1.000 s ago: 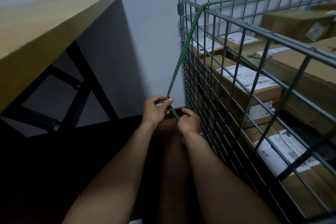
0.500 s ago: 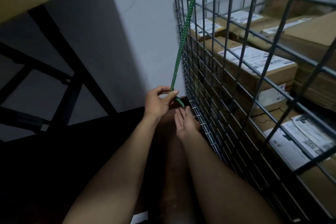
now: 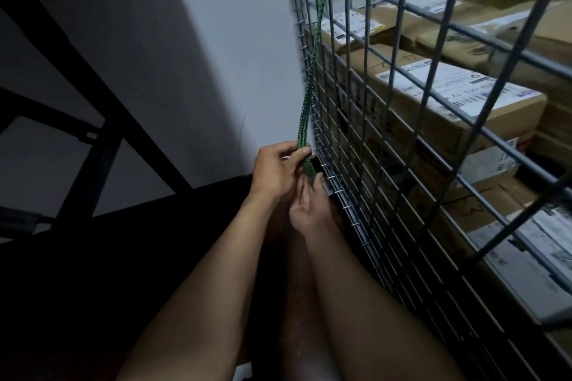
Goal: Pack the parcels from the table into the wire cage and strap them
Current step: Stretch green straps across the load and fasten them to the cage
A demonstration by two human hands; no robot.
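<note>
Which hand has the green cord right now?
The left hand pinches the green cord; the right hand is open just below it, fingers straight, gripping nothing.

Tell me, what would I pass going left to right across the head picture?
Table frame → wall → left hand → strap → cage.

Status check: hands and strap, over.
Left hand pinches green braided cord, taut beside grey wire cage. Right hand open beneath cord's end. Brown cardboard parcels inside cage; no obstruction seen.
</note>
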